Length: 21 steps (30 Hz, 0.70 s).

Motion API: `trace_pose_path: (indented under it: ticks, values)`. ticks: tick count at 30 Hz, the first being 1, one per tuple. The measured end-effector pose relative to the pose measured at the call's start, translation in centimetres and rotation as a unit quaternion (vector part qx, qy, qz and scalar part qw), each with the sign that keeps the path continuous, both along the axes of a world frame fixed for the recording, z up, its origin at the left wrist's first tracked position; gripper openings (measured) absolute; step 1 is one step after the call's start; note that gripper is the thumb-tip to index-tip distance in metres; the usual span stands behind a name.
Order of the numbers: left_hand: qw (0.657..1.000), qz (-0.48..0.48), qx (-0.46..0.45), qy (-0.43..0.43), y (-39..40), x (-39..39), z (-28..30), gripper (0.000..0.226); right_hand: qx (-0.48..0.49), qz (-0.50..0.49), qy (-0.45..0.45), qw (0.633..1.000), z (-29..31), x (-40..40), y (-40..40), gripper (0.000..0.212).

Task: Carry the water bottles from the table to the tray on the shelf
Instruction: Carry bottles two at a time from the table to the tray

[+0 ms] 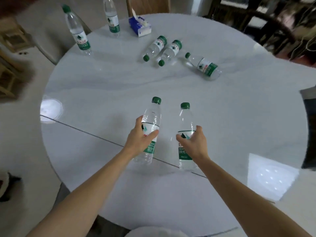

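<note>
Two clear water bottles with green caps and green labels stand near the middle of the round white table (pixel 102 86). My left hand (pixel 141 137) grips the left bottle (pixel 151 120) around its label. My right hand (pixel 194 142) grips the right bottle (pixel 185 120) the same way. Three more bottles lie on their sides farther back: one (pixel 154 47), a second (pixel 170 52) beside it, and a third (pixel 204 65) to the right. Two bottles stand upright at the far left edge, one (pixel 77 29) nearer and one (pixel 112 16) behind. No tray or shelf is in view.
A blue and white tissue pack (pixel 140 26) lies at the back of the table. A wooden chair back (pixel 148 5) stands beyond it. Dark furniture (pixel 266 17) fills the upper right. Wooden furniture (pixel 10 53) is at the left edge.
</note>
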<state>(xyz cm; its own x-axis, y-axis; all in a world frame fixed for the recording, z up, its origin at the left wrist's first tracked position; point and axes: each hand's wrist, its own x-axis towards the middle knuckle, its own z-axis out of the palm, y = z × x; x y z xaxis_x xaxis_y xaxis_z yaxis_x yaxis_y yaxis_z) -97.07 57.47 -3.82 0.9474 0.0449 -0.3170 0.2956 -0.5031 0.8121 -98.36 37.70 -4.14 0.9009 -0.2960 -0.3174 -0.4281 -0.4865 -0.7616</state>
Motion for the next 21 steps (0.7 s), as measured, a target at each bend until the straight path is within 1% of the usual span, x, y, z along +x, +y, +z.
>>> trace_pose_path:
  ticks: [4,7,12,16,21]
  values:
    - [0.998,-0.054,-0.023,-0.038,-7.4,-2.2,3.4,0.07,-0.005,-0.082,-0.063,0.995,4.1,-5.8,-5.9,0.049]
    - [0.989,-0.122,-0.026,-0.082,-14.0,-4.0,5.5,0.073,-0.037,-0.133,-0.085,0.987,6.6,-10.3,-11.7,0.051]
    - [0.952,-0.269,-0.005,-0.147,-27.0,-8.9,7.8,0.082,-0.097,-0.235,-0.123,0.959,9.1,-19.6,-22.8,0.057]
    - [0.929,-0.329,-0.049,-0.16,-39.0,-13.5,8.6,0.081,-0.122,-0.312,-0.15,0.93,10.3,-26.9,-32.0,0.06]
    - [0.9,-0.393,-0.136,-0.13,-56.3,-21.4,9.6,0.077,-0.143,-0.402,-0.143,0.893,11.8,-36.7,-46.2,0.059]
